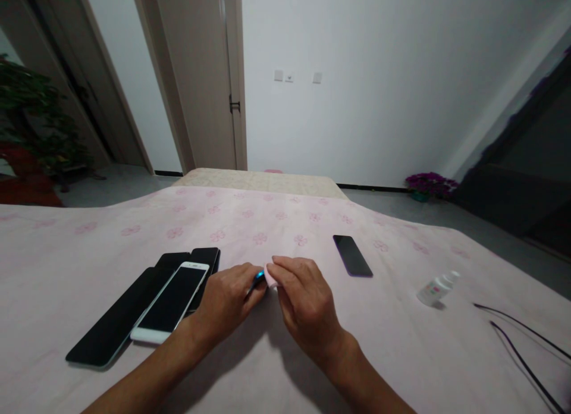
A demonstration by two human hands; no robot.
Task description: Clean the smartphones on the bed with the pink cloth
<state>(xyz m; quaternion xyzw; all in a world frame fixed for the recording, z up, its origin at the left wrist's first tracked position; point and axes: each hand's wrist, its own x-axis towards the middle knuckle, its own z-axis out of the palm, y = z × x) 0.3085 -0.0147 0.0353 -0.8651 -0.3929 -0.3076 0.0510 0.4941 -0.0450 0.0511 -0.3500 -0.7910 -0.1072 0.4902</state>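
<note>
Above the middle of the table, my left hand [225, 300] is closed round a thin dark phone [257, 278] with a blue shine, tilted nearly edge-on and mostly hidden by the fingers. My right hand [311, 302] pinches a small pink cloth [270, 278] against the phone's right end. Beside my left forearm lies a white phone [173, 299] with a dark screen, resting partly on black phones. One long black phone [109, 322] is at the near left, and another black phone [209, 256] shows behind my left hand.
Right of my hands, a dark phone [352, 256] lies flat. Farther right is a small white bottle [435, 290], tilted in view, and a black cable [521, 319] near the table's right edge. A pink flowered cloth [375, 354] covers the table.
</note>
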